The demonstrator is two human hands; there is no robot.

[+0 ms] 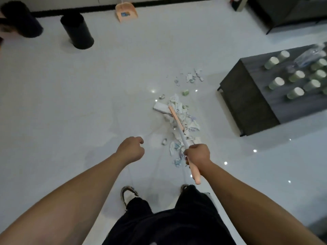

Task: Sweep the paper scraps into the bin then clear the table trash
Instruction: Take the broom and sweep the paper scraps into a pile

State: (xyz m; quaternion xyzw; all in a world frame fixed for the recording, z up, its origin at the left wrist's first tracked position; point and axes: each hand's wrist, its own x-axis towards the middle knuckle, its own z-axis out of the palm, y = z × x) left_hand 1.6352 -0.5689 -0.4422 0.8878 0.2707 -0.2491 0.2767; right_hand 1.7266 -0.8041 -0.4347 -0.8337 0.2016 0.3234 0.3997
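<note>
Glossy white floor (88, 89) fills most of the frame, with a dark low table (261, 96) at right centre carrying rows of pale green paper cups (276, 83) and what appears to be a clear plastic bottle (308, 56), blurred at the edge. Paper scraps (182, 119) lie gathered in a loose pile at centre, a smaller scatter just above it nearer the table. The right hand (197, 154) has its fingers wrapped round the broom handle (193, 171), low on the grip, presumably for leverage; the broom head (176, 117) rests on the pile. The left hand (131, 149) hangs free beside it, fingers curled in, holding nothing. A peach dustpan (126, 12) stands against the wall at top centre, and two black bins (77, 30) sit upper left, well apart from the pile. Sweeping is judged unfinished; table trash is untouched.
</note>
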